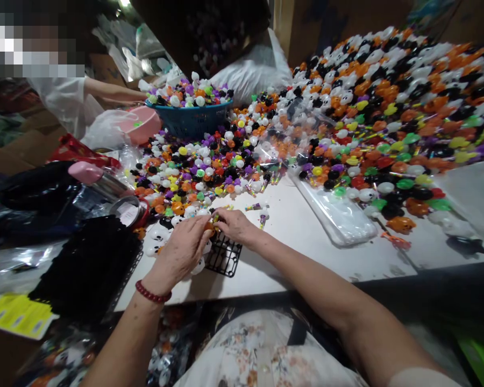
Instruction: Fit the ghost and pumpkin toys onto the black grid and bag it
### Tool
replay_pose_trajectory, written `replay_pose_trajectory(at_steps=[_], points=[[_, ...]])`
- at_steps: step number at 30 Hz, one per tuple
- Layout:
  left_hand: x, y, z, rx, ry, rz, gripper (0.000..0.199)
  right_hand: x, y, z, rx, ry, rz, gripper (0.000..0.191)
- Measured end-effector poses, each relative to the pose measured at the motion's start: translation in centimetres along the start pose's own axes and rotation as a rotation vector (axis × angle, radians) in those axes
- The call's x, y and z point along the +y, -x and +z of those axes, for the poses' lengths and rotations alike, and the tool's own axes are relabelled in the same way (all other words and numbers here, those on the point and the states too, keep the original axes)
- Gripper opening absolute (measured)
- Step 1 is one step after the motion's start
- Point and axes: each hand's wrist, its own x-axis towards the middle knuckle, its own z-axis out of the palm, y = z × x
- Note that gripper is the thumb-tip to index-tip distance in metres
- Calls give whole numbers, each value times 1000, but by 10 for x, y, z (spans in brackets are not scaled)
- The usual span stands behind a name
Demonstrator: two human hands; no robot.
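My left hand (181,244), with a dark red bead bracelet at the wrist, has its fingers closed on a small orange plastic toy (210,228). My right hand (236,227) meets it there, thumb and fingertips pinched at the same toy; a bit of yellow shows between the fingertips. Below both hands a black plastic grid rack (225,258) lies on the white tabletop (266,269), partly covered by my left hand. White toy heads with black markings (157,235) lie beside and under my left hand. Small toys with colourful tubes (262,215) lie just past my right hand.
Piles of colourful toy heads (371,91) cover the back and right. A blue basket (189,119) full of them stands behind, by another person's arm (113,90). Clear plastic bags (334,209) lie to the right, stacked black racks (91,266) to the left.
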Motion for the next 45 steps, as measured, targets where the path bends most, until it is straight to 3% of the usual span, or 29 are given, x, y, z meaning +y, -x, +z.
replay_pose_trajectory(at_steps=[5, 9, 13, 16, 20, 23, 27, 29, 31, 35, 40, 45], points=[[1, -2, -2, -2, -52, 33, 45, -5, -4, 6, -77, 94, -55, 23], [-11, -4, 11, 49, -153, 152, 54, -14, -9, 3, -154, 89, -92, 27], [-31, -6, 33, 147, -208, 169, 57, -18, -11, 1, -106, 97, 51, 40], [-40, -5, 45, 169, -222, 159, 57, -18, -10, 3, -75, 95, 146, 24], [-43, -4, 51, 134, -217, 122, 59, -10, -10, 1, -62, 55, 13, 15], [-40, -7, 48, 98, -201, 95, 59, 8, -7, -31, 91, 108, 40, 15], [-35, -7, 41, 70, -177, 77, 57, 52, 7, -113, 478, 443, 419, 21], [-34, -6, 40, 87, -161, 86, 57, 76, 16, -151, 548, 517, 537, 27], [-34, -4, 41, 114, -151, 91, 56, 96, 24, -174, 547, 627, 672, 28], [-32, -3, 41, 120, -158, 71, 52, 111, 36, -186, 480, 724, 744, 22], [-29, -4, 36, 98, -174, 77, 49, 100, 64, -188, 504, 728, 743, 18], [-25, -9, 30, 92, -108, 94, 47, 81, 101, -167, 514, 236, 541, 16]])
